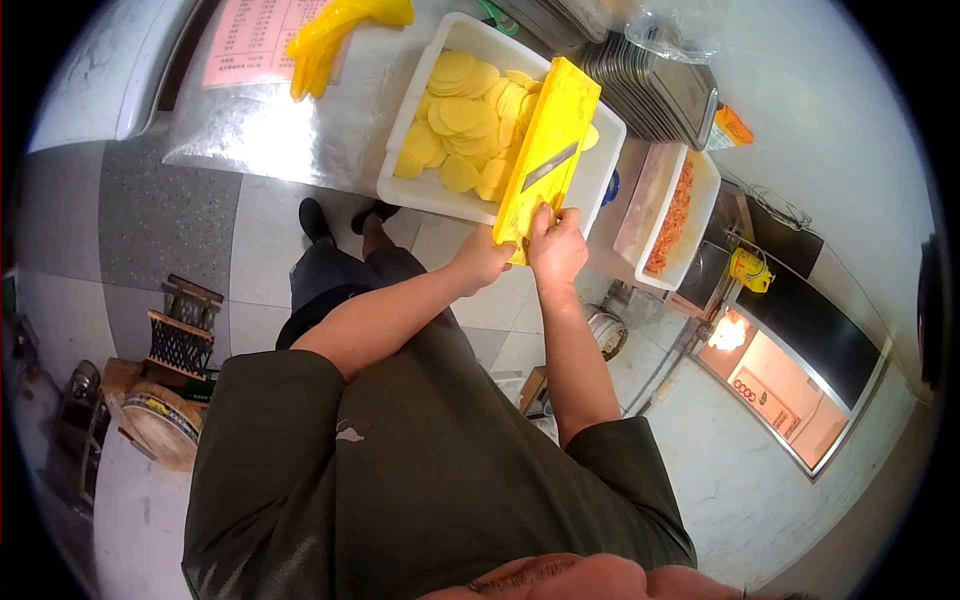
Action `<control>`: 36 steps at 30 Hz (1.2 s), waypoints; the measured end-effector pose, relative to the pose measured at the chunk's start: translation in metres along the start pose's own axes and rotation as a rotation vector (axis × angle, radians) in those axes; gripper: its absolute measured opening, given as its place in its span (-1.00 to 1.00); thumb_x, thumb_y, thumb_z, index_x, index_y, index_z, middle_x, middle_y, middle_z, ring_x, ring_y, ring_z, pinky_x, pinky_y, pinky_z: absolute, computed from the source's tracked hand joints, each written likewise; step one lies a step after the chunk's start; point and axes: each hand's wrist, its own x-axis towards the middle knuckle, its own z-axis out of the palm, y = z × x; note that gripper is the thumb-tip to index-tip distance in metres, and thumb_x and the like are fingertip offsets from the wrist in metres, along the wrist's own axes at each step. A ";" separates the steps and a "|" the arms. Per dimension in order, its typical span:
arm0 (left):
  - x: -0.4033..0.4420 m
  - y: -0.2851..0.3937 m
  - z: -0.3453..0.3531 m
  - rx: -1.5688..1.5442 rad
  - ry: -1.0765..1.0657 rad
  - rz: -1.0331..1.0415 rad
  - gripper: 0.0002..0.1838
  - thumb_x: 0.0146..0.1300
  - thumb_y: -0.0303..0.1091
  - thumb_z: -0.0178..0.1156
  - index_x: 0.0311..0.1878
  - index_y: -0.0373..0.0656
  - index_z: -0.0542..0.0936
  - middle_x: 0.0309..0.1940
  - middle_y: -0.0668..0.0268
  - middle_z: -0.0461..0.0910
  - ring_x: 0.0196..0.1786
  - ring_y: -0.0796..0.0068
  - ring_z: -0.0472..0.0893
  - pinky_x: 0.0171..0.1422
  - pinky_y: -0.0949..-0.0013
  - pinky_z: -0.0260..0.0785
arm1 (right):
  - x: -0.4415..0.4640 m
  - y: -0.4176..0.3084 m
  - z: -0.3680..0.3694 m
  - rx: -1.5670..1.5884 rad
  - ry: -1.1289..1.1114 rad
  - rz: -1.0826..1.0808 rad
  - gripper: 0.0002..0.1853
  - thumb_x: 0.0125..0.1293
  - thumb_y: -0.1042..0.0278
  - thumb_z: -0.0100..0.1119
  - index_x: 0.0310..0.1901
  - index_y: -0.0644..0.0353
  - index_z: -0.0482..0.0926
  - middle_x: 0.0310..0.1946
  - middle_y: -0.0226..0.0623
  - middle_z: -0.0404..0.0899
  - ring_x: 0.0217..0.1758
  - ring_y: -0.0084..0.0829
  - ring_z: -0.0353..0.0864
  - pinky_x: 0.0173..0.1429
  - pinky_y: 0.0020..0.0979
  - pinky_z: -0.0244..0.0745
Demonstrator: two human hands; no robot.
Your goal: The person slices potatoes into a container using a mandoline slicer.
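A yellow mandoline slicer [553,135] with a slanted metal blade lies at an angle across a white plastic tub [393,165]. My left hand [483,262] is closed around the left edge of its near end. On the right side of that same end, my right hand [558,245] grips it, the thumb on its upper face. Whether anything small is under the right fingers is hidden. Thin round potato slices [465,115] are heaped in the tub, to the left of and partly under the slicer.
Yellow rubber gloves [345,35] and a pink printed sheet [245,45] lie left of the tub. To the right stand stacked metal trays [650,90] and a white container [708,190] of reddish chopped food. A small wooden chair [183,325] stands on the floor at left.
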 end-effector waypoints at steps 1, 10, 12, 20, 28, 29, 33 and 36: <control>0.000 0.002 0.000 0.001 0.008 0.012 -0.66 0.34 -0.42 0.18 0.08 -0.44 0.44 -0.11 0.09 0.60 -0.22 0.38 0.67 -0.19 0.34 0.57 | 0.001 0.000 0.001 0.000 0.002 0.001 -0.59 0.38 -0.10 0.11 -0.18 0.16 0.48 -0.45 -0.02 0.69 -0.37 0.08 0.70 -0.22 -0.02 0.58; 0.008 -0.012 -0.002 0.089 0.017 0.020 -0.62 0.32 -0.36 0.20 0.06 -0.47 0.45 -0.22 0.06 0.63 -0.31 0.35 0.67 -0.24 0.31 0.54 | 0.091 -0.029 0.001 0.030 0.062 -0.051 -0.54 0.37 -0.11 0.08 -0.23 0.24 0.53 -0.45 0.13 0.66 -0.32 0.14 0.69 -0.16 0.07 0.57; 0.004 -0.006 -0.003 0.116 -0.027 -0.061 -0.59 0.34 -0.40 0.18 0.16 -0.42 0.40 0.00 0.12 0.57 -0.03 0.33 0.64 0.00 0.28 0.59 | 0.143 -0.042 0.002 0.021 0.089 -0.056 -0.47 0.37 -0.17 0.01 -0.16 0.27 0.55 -0.32 0.14 0.69 -0.19 0.14 0.70 -0.04 0.06 0.55; -0.006 0.005 0.002 0.019 -0.053 -0.065 -0.60 0.36 -0.42 0.16 0.19 -0.43 0.41 0.13 0.11 0.54 0.11 0.27 0.64 0.13 0.23 0.61 | 0.111 -0.029 -0.006 0.016 0.051 -0.123 -0.49 0.40 -0.14 0.04 -0.16 0.27 0.55 -0.43 0.17 0.66 -0.30 0.17 0.69 -0.16 0.06 0.57; 0.007 0.006 -0.006 0.018 -0.101 -0.057 -0.61 0.36 -0.41 0.17 0.16 -0.44 0.43 0.10 0.09 0.56 0.05 0.28 0.65 0.04 0.29 0.62 | 0.018 0.012 -0.015 0.184 0.010 0.048 -0.58 0.46 -0.08 0.00 -0.14 0.19 0.53 -0.40 0.14 0.67 -0.24 0.18 0.68 -0.08 0.07 0.54; 0.012 -0.004 -0.007 0.021 -0.083 -0.065 -0.61 0.35 -0.41 0.18 0.14 -0.46 0.44 0.08 0.07 0.57 0.03 0.29 0.66 -0.03 0.33 0.63 | 0.015 0.021 -0.016 0.221 0.044 0.049 -0.59 0.46 -0.07 0.00 -0.13 0.18 0.53 -0.40 0.13 0.67 -0.25 0.19 0.68 -0.09 0.08 0.53; -0.004 0.014 0.002 -0.024 -0.027 -0.057 -0.62 0.35 -0.40 0.19 0.13 -0.45 0.45 0.10 0.08 0.56 0.04 0.30 0.65 -0.05 0.35 0.65 | 0.017 0.048 -0.027 0.316 0.027 -0.121 -0.68 0.43 0.12 0.07 0.01 0.19 0.53 0.04 0.03 0.61 0.02 0.09 0.61 0.07 -0.03 0.52; 0.001 0.007 -0.001 -0.020 0.000 -0.036 -0.61 0.35 -0.38 0.20 0.14 -0.43 0.45 0.07 0.10 0.56 0.01 0.32 0.65 -0.07 0.36 0.65 | 0.010 0.041 -0.040 0.272 -0.057 -0.442 -0.58 0.31 0.21 0.23 0.17 0.15 0.54 0.23 -0.06 0.49 0.22 -0.01 0.52 0.25 -0.13 0.48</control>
